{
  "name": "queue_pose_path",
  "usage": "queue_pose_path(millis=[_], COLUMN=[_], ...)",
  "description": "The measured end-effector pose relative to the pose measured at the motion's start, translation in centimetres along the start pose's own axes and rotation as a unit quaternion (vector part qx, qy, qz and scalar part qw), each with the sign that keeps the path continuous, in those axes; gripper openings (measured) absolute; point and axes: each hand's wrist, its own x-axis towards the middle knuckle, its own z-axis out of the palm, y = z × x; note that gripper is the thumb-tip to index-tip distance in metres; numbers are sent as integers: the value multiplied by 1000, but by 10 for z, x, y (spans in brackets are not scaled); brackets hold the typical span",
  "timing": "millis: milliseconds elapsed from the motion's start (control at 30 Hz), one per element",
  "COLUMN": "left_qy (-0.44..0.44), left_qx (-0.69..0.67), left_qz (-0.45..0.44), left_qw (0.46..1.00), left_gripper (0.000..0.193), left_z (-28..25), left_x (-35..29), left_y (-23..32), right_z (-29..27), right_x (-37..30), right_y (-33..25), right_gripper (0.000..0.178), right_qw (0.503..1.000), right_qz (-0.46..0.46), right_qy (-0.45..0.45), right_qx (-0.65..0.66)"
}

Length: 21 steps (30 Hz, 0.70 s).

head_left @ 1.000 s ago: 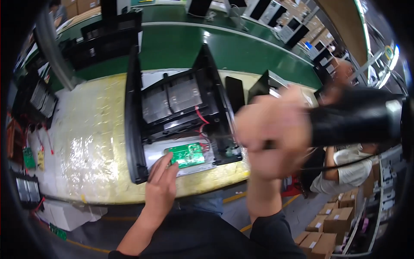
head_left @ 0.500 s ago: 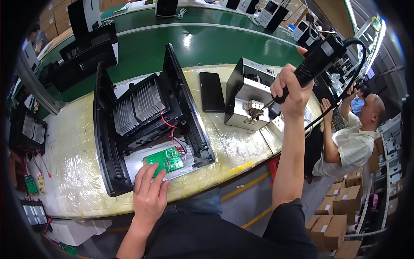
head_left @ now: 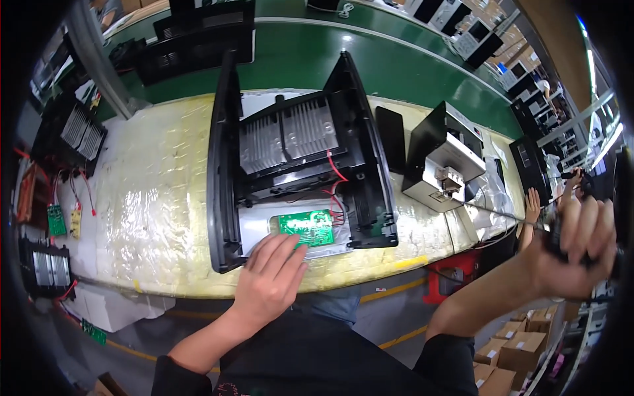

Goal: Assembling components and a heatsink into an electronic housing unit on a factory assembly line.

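My left hand (head_left: 267, 277) rests with its fingers stretched out at the near edge of a green circuit board (head_left: 316, 228). The board lies inside an opened black plastic housing (head_left: 224, 178), and red and black wires (head_left: 337, 208) run from its right end. Behind it in the housing sits a finned metal heat sink (head_left: 287, 135). At the far right my right hand (head_left: 581, 251) is closed round a dark power screwdriver (head_left: 558, 241), blurred by motion and partly covered by the fingers. Its tip is not clearly visible.
Right of the housing lie a black phone (head_left: 389, 138) and a metal box (head_left: 429, 162) with an open front. More heat-sink units (head_left: 76, 132) with wired boards stand at the left. A green conveyor (head_left: 297, 59) runs behind. A co-worker's hand (head_left: 532, 204) shows at right.
My right hand has swung right and down with the power screwdriver, away from the metal box. The view has turned, so the housing appears farther right; my left hand stays at the board.
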Motion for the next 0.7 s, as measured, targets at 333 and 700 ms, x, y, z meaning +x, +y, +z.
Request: queue_pose_path(millis=[333,700], left_qy=[20,47], left_qx=[-14,-56], left_qz=[9,-1], left_qw=[1000,997], left_gripper=[28,32], left_z=[13,16], left_x=[5,8], left_y=[1,4], right_z=[82,73], right_x=[-82,-95], right_y=[93,116], right_gripper=[37,45], right_qw=[976,963], right_qz=[194,193], right_qy=[-92,-160], right_qx=[39,-102])
